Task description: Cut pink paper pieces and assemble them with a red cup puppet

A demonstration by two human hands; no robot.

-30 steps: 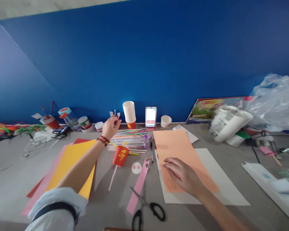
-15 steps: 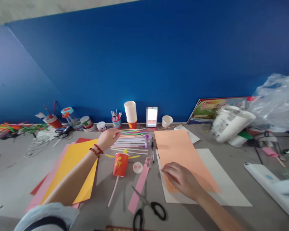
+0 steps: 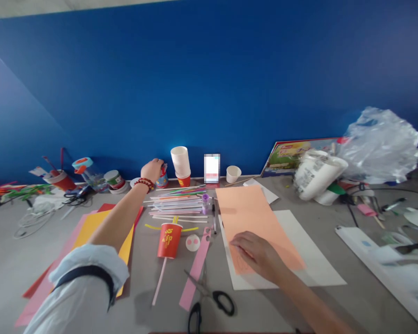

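Note:
At the pen cup [image 3: 163,180] by the wall, my left hand [image 3: 152,170] has its fingers curled over the pen tops; what they grip, if anything, is hidden. My right hand [image 3: 256,253] rests loosely bent and empty on an orange paper sheet [image 3: 244,208], beside faint drawn ovals. Between my arms lies a red paper cup [image 3: 169,240] with yellow strips at its sides and a pale straw [image 3: 159,283] below. Close by are a white disc with two pink dots [image 3: 192,242], a pink paper strip [image 3: 195,276] and open scissors [image 3: 207,292].
Several straws [image 3: 176,204], a purple-capped tube [image 3: 205,204] and a pen [image 3: 213,215] lie in the middle. Stacked paper cups [image 3: 180,162] stand near the wall. Yellow paper [image 3: 87,227] is on the left. White rolls [image 3: 320,174] and a plastic bag [image 3: 379,144] are at right.
My left hand drew back from the pen cup, then returned to it. The red cup has turned more upright and shifted slightly nearer. My right hand stays on the orange paper.

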